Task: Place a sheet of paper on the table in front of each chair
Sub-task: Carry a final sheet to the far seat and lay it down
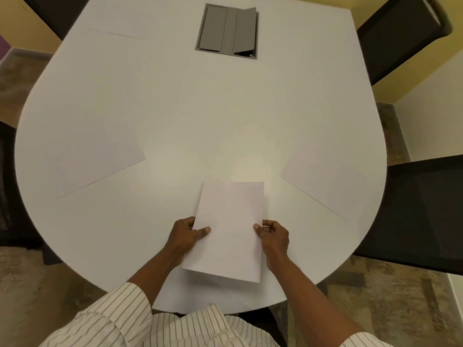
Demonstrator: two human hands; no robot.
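I hold a white sheet of paper [229, 229] by its two long edges just above the near end of the white table [200, 116]. My left hand [186, 235] grips its left edge, thumb on top. My right hand [273, 236] pinches the right edge. A second sheet [100, 156] lies flat at the left side. A third sheet [333, 176] lies flat at the right, in front of a black chair [423, 211]. A fourth sheet [117, 22] lies at the far left.
A grey cable hatch [226, 31] is set into the far middle of the table, its right flap partly raised. Black chairs stand at the far right [398, 38], the left edge [10, 186] and the far left [52, 13]. Carpet surrounds the table.
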